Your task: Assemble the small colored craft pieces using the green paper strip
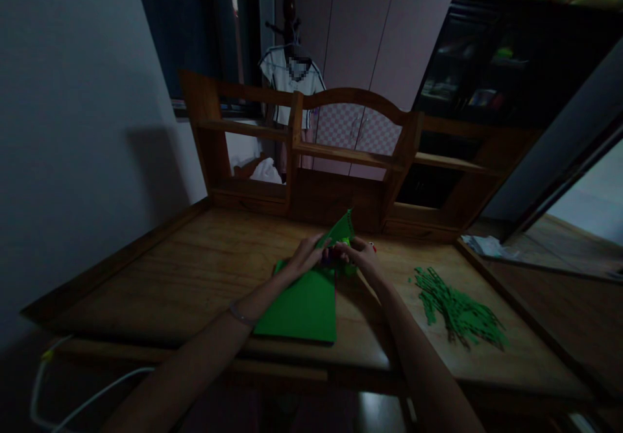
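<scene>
A green sheet [341, 227] stands tilted up between my two hands, with a jagged right edge. My left hand [308, 255] is closed on the sheet's left lower part, above the far end of a flat green stack [304, 306]. On the other side, my right hand [361, 256] has its fingers closed round a small bright-green object [349, 267] at the sheet's right side; its exact shape is partly hidden. Small dark and reddish bits show between my hands, too small to tell. Green cut strips [457, 309] lie in a loose pile to the right.
The wooden desk [195, 271] has a raised rim at its sides and a shelf unit [341, 154] along its back. A white cable [102, 394] hangs at the lower left. Behind the shelf, a white shirt [292, 82] hangs on a stand.
</scene>
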`<state>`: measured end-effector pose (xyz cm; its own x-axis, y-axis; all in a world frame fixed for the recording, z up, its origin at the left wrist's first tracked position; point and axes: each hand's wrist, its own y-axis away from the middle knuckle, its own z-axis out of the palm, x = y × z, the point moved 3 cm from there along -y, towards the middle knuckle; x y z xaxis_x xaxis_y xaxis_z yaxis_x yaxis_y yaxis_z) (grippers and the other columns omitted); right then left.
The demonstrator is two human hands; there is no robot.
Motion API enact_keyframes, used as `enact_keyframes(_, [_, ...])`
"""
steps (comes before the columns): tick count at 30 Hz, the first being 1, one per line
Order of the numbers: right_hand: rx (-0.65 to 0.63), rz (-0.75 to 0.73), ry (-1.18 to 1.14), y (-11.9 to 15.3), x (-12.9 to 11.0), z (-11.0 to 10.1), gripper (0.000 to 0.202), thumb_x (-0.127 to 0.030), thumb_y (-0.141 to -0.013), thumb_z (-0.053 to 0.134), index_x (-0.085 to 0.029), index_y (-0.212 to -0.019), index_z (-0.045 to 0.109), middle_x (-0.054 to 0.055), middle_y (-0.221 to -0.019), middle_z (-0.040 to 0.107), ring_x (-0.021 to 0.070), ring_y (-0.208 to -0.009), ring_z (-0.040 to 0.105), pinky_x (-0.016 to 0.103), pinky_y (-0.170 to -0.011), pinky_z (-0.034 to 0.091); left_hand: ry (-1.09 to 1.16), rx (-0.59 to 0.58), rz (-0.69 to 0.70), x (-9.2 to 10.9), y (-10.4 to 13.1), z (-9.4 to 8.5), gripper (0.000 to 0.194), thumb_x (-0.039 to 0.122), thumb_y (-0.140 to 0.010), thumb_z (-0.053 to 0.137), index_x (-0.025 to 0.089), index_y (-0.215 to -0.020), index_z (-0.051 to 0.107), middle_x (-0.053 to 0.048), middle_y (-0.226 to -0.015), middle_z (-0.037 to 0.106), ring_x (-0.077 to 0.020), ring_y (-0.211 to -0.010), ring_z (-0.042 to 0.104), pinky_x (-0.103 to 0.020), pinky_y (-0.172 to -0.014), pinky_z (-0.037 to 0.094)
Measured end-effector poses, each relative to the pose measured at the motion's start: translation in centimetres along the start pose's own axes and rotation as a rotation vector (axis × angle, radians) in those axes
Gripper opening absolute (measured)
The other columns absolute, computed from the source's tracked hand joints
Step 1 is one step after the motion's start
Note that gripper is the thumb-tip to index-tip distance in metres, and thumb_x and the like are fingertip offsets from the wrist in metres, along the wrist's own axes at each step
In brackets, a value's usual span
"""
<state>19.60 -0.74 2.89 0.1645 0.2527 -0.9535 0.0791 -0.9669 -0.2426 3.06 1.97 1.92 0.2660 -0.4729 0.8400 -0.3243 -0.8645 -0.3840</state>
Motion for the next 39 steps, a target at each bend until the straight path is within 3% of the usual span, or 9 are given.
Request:
enact_keyframes(8, [0.017,0.0,0.044,0.1,-0.3,0.0,0.04,-0.058,-0.065,0.065,-0.019,-0.074,0.061,0.0,-0.061,0.06,0.0129,-0.051,0.051,0.024,-0.048,0.034,-0.04,0.01,0.024,0.1,0.0,-0.2,0.032,0.038,-0.085,0.045,0.013,-0.092,0.064,-0.001,-0.066,0.061,-0.0143,-0.062,0.053,-0.02,-0.055,0.038])
enact_keyframes(18, [0.065,-0.024,0.023,0.4,-1.1,0.2,0.043,-0.059,-0.064,0.066,-0.019,-0.079,0.062,0.001,-0.062,0.059,0.013,-0.052,0.05,0.024,-0.048,0.036,-0.115,-0.01,0.053,-0.7,-0.4,-0.1,0.025,0.031,-0.083,0.046,0.013,-0.088,0.062,-0.001,-0.069,0.061,-0.0146,-0.063,0.053,-0.021,-0.058,0.04])
enact_keyframes(39, [0.101,-0.029,0.001,0.6,-1.2,0.3,0.042,-0.057,-0.064,0.067,-0.019,-0.079,0.061,0.0,-0.061,0.057,0.0127,-0.051,0.048,0.023,-0.047,0.034,-0.114,-0.037,0.123,-1.7,-0.4,0.3,0.023,0.025,-0.08,0.047,0.013,-0.095,0.06,0.0,-0.073,0.06,-0.014,-0.068,0.053,-0.02,-0.06,0.039])
